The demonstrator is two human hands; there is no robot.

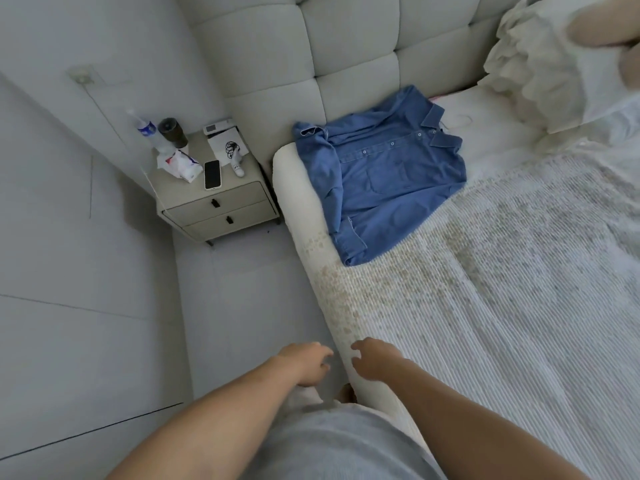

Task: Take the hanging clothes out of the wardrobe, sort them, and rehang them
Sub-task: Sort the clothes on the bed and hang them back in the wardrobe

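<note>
A blue denim shirt (384, 171) lies spread flat, buttoned front up, at the head-end corner of the bed (519, 306), its collar toward the tufted headboard (346, 46) and one cuff near the bed's side edge. Well apart from it, both hands reach forward at the near side edge: the left hand (304, 363) over the floor, the right hand (374, 358) over the mattress edge (fingers of both loosely curled, holding nothing). A phone (212, 174) rests near the nightstand (221, 206) top's front edge.
</note>
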